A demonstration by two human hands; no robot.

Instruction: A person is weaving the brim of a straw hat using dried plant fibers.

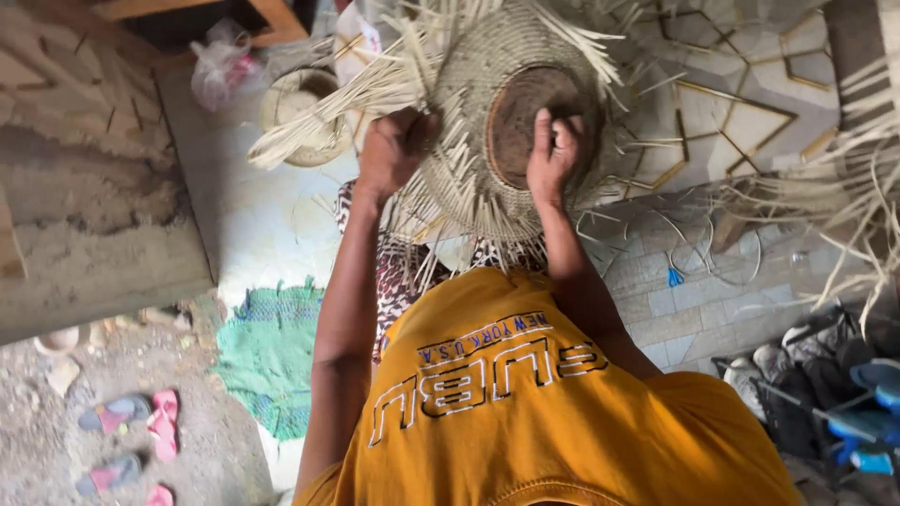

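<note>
The right hand's (553,155) fingers are curled together over the rim of a dark round form (536,120) at the middle of a half-woven basket (469,164), pressing down on the weave at that edge. The left hand's (394,150) fingers are bunched and closed on loose pale strips (328,117) that fan out toward the upper left of the frame; exactly how many strips they pinch cannot be told.

The basket sits in the upper centre of the frame, above the person's lap and orange shirt (525,412), with unwoven strip ends bristling out all round it. It looks light and springy: the woven body should be fairly stiff, while the free strips likely bend easily and could crease or split if folded sharply. The firmest hold is probably at the woven rim around the round form, not at the loose ends.

Lower left, pink sandals (131,436) lie on bare ground beside a green woven mat (267,351).
</note>
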